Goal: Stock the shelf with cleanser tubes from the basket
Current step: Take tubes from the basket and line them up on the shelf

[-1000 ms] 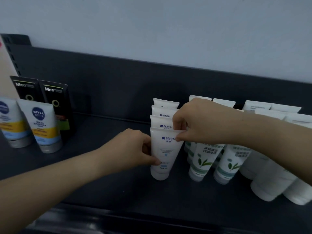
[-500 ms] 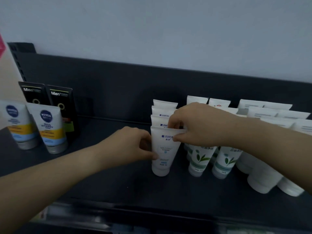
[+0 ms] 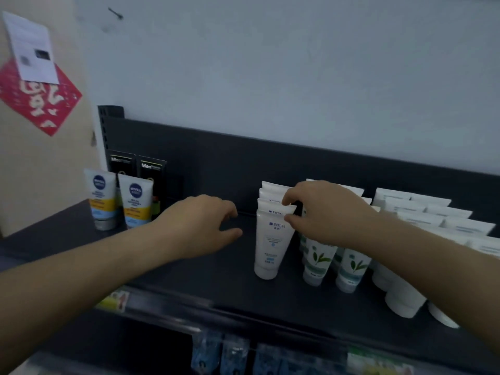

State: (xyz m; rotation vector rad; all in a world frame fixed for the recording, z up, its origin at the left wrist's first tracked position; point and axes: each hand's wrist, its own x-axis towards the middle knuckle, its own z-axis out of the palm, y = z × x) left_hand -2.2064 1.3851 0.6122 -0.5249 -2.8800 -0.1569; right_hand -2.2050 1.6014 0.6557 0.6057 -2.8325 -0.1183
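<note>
White plastic, standing cap-down: the front cleanser tube [image 3: 272, 239] heads its row [image 3: 270, 190] on the shelf [image 3: 216, 280], just left of the green-leaf tubes [image 3: 318, 261]. A second ago you steadied it from both sides. Now your left hand [image 3: 200, 223] has let go and hovers apart to the left of it, fingers loosely curled round nothing. Your right hand [image 3: 324, 212] stays on it, thumb and forefinger pinching the crimped top edge.

The tube looks upright and in line with the three behind it, so I judge this one placed, with only the last release left. Ease that pinch off gently, since a tall tube on a narrow cap tips easily into its neighbours. The basket is out of view.

Around you, the dark shelf also carries plain white tubes [image 3: 405, 299] at the right, and two blue-and-yellow tubes [image 3: 135, 201] in front of black boxes [image 3: 151, 171] at the left. Your head has lifted, so more of the pale wall [image 3: 270, 77] shows, and a red paper ornament [image 3: 40, 98] under a white sheet [image 3: 32, 47].
</note>
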